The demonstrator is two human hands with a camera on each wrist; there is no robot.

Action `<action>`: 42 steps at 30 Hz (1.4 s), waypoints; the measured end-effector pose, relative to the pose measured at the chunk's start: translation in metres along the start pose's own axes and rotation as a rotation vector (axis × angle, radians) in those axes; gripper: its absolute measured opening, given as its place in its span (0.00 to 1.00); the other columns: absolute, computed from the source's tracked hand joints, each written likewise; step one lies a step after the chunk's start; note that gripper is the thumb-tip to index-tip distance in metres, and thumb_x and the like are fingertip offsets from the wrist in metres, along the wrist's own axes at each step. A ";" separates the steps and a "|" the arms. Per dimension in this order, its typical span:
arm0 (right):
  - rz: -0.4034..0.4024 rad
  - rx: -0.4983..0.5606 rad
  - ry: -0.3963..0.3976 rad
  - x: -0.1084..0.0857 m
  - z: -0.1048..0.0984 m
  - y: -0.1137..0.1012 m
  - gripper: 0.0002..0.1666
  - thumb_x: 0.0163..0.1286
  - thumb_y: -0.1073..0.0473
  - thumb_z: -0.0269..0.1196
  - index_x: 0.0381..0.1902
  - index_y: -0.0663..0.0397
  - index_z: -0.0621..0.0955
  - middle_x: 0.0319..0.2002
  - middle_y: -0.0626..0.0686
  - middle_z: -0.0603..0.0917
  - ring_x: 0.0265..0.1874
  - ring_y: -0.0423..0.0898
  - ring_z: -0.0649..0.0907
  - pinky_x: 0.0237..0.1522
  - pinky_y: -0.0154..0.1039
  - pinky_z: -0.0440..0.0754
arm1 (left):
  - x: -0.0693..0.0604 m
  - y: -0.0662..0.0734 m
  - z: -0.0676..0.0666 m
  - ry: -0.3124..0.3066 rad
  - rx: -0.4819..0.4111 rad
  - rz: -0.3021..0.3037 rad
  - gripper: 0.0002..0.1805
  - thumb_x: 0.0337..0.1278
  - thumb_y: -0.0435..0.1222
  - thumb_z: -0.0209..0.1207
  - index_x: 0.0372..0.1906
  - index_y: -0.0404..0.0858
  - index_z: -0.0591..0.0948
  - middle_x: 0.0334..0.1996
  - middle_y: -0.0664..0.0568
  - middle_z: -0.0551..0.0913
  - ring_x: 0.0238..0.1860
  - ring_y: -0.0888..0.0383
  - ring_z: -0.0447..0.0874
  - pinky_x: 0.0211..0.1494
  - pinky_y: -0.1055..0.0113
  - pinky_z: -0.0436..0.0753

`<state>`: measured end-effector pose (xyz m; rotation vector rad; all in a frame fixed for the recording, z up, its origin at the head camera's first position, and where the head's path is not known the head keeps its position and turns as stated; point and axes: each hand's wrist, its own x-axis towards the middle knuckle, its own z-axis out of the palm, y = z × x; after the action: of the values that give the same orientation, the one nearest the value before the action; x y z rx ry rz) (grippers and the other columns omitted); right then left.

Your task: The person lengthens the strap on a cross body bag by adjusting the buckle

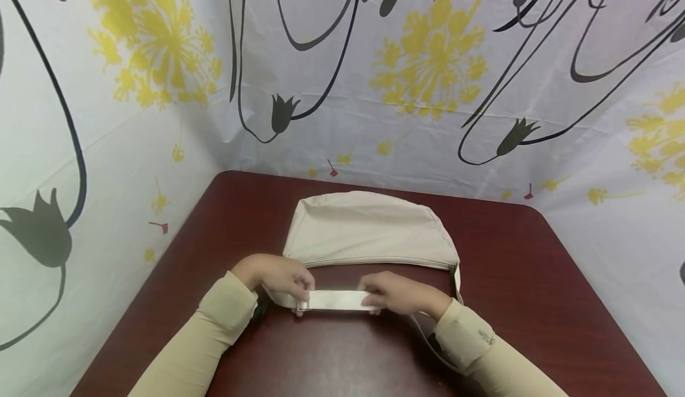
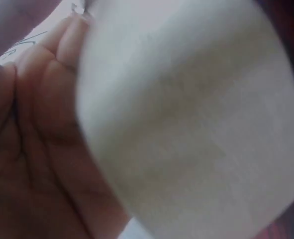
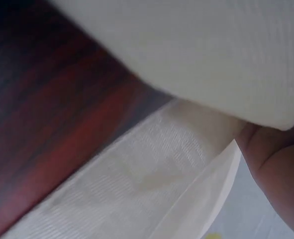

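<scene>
L hand [image 1: 275,273]: pinch grip | R hand [image 1: 404,294]: pinch grip | arms [image 1: 187,340]: both fwd, angled inwd

I wore long, plain, pale cream sleeves. The left sleeve [image 1: 179,349] and right sleeve [image 1: 516,364] bulged at the wrists, and a small greyish mark [image 1: 486,337] showed on the right. My left hand [image 1: 278,277] and right hand [image 1: 402,294] were bare, deep creases [image 2: 45,142] lining the left palm.

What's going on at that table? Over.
Left hand pinches strap by buckle. Right hand grips strap. Bag lies beyond hands. Nothing seen in the way.
</scene>
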<state>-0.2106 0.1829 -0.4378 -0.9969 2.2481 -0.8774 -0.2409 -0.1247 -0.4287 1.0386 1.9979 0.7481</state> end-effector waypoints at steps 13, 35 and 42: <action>0.010 0.006 -0.048 -0.046 -0.035 0.034 0.04 0.71 0.61 0.64 0.43 0.50 0.82 0.31 0.43 0.85 0.32 0.38 0.85 0.39 0.34 0.80 | -0.015 -0.010 -0.010 -0.022 -0.235 0.040 0.08 0.75 0.32 0.52 0.39 0.33 0.79 0.33 0.48 0.89 0.37 0.55 0.89 0.47 0.68 0.82; 0.063 -0.080 -0.178 -0.070 -0.048 0.019 0.08 0.76 0.49 0.60 0.39 0.44 0.81 0.33 0.36 0.80 0.31 0.32 0.75 0.36 0.33 0.75 | -0.017 -0.018 -0.015 -0.048 -0.206 0.078 0.08 0.75 0.33 0.54 0.40 0.34 0.81 0.32 0.50 0.87 0.39 0.56 0.88 0.48 0.69 0.80; 0.076 0.025 -0.031 -0.068 -0.049 0.027 0.11 0.79 0.55 0.57 0.47 0.55 0.81 0.40 0.50 0.84 0.38 0.42 0.82 0.43 0.36 0.79 | -0.016 -0.012 -0.014 -0.049 -0.188 0.109 0.07 0.74 0.33 0.55 0.41 0.35 0.82 0.34 0.49 0.88 0.39 0.56 0.88 0.50 0.68 0.80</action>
<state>-0.2154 0.2665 -0.4122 -0.9017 2.2282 -0.8498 -0.2517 -0.1468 -0.4246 1.0497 1.8022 0.9408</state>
